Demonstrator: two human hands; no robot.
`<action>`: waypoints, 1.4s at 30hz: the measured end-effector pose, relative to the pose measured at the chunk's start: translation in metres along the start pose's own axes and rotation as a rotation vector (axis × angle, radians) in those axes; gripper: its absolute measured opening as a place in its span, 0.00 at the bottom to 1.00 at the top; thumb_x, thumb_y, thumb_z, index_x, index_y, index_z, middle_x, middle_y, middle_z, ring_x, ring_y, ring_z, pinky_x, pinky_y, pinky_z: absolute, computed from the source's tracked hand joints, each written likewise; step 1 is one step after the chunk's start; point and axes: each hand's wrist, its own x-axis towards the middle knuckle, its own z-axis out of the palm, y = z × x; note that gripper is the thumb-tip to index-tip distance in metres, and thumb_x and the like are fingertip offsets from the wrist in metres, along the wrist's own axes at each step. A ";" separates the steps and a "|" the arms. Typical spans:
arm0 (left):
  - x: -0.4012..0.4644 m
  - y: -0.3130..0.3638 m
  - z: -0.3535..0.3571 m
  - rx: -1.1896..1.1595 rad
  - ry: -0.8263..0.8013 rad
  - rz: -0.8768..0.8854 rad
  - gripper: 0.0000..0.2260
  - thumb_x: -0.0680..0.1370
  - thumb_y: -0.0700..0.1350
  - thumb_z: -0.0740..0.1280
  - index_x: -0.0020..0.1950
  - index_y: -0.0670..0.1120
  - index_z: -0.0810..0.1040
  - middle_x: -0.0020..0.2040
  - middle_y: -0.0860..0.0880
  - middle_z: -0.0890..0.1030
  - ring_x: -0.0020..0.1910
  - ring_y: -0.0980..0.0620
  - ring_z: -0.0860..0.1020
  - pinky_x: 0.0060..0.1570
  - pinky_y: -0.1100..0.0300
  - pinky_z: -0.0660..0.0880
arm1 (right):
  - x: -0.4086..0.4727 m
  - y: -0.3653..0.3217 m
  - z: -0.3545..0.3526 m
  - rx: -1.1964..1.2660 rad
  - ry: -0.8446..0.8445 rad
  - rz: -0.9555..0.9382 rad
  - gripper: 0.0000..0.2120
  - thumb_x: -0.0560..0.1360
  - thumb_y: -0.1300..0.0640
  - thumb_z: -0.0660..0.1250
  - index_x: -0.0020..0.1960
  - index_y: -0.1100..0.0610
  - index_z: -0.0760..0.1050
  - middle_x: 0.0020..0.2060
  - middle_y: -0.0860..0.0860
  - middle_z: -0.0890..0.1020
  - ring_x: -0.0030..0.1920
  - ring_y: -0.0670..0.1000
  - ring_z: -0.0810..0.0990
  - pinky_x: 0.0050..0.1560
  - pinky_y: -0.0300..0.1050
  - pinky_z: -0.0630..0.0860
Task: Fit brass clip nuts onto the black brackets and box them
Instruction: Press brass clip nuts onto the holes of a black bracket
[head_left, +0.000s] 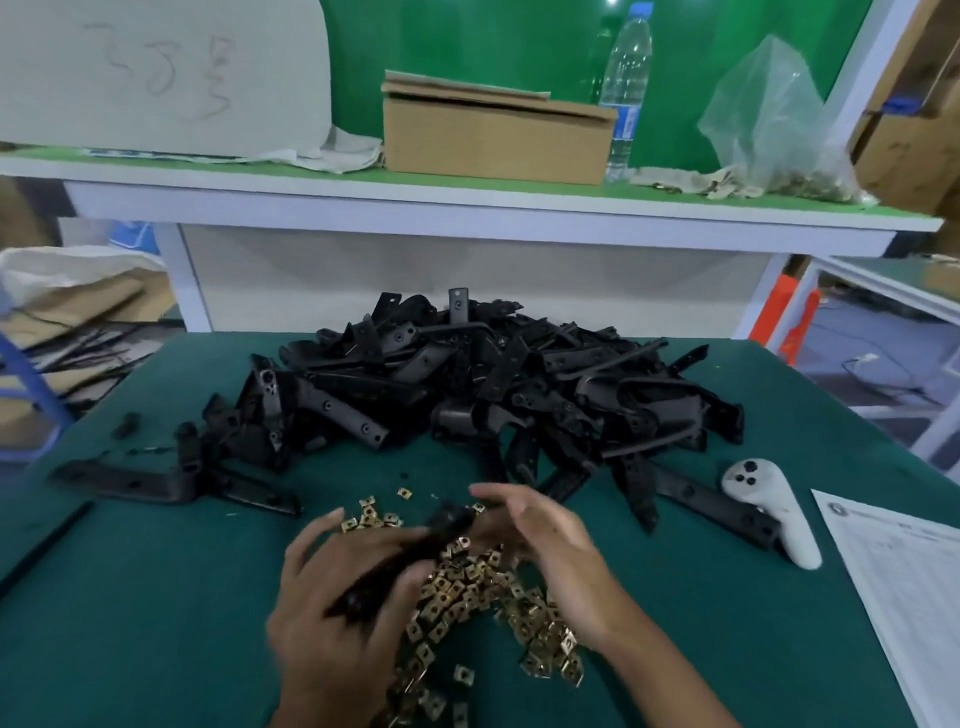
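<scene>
Brass clip nuts (483, 597) lie heaped under our fingers. Our left hand (337, 587) grips one black bracket (410, 556) above them; our right hand (550, 551) hovers open beside its far end. We should steady that end, then slide one nut squarely on.

Blurred black bracket (410, 558) gripped in left hand (337, 618) over scattered brass clip nuts (498, 597), right hand (550, 545) held open beside it, bracket pile (493, 384) heaped behind on green mat (156, 597), cardboard box (493, 135) placed on shelf (467, 202).

Green-topped table (156, 597); white shelf (467, 208) behind, green wall panel (467, 41)
</scene>
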 end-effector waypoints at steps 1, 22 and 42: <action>0.007 0.004 -0.007 -0.063 0.060 -0.186 0.04 0.75 0.63 0.69 0.47 0.67 0.81 0.45 0.69 0.83 0.44 0.70 0.80 0.53 0.71 0.74 | 0.001 0.006 -0.005 -0.236 0.017 -0.032 0.17 0.80 0.35 0.62 0.66 0.39 0.77 0.56 0.41 0.83 0.59 0.43 0.79 0.62 0.45 0.74; -0.011 -0.014 0.005 -0.267 -0.078 -0.601 0.09 0.67 0.59 0.76 0.46 0.63 0.85 0.42 0.58 0.87 0.42 0.60 0.85 0.42 0.70 0.79 | 0.003 0.041 0.006 -0.791 0.129 -0.170 0.09 0.84 0.54 0.62 0.57 0.51 0.81 0.51 0.39 0.78 0.54 0.38 0.77 0.56 0.32 0.73; -0.007 -0.016 0.007 -0.301 -0.017 -0.690 0.14 0.63 0.54 0.75 0.47 0.52 0.84 0.42 0.57 0.86 0.40 0.62 0.84 0.39 0.75 0.76 | -0.004 0.032 0.004 -0.437 0.230 -0.090 0.05 0.83 0.51 0.65 0.52 0.42 0.77 0.45 0.37 0.82 0.40 0.36 0.78 0.39 0.27 0.69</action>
